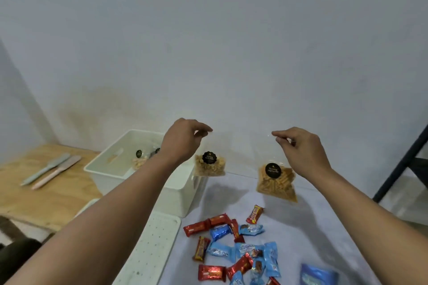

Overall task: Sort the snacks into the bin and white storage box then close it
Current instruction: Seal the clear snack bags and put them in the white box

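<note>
Candies (234, 245) are left scattered nearest. Beyond, a nut bag (209, 165) is pinched by the left hand (185, 139), a stick-snack bag (276, 180) by the right hand (301, 148). Both seem bound for the white storage box (176, 186), where release is needed.

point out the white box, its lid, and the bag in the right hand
White box (183, 194): head view, near side wall.
Lid (157, 238): head view, dotted top face.
Bag (276, 183): head view, filled lower half.

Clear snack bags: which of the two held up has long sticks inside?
The bag pinched by the right hand holds long orange sticks. The left hand holds a smaller bag of pale, chunky pieces.
</note>
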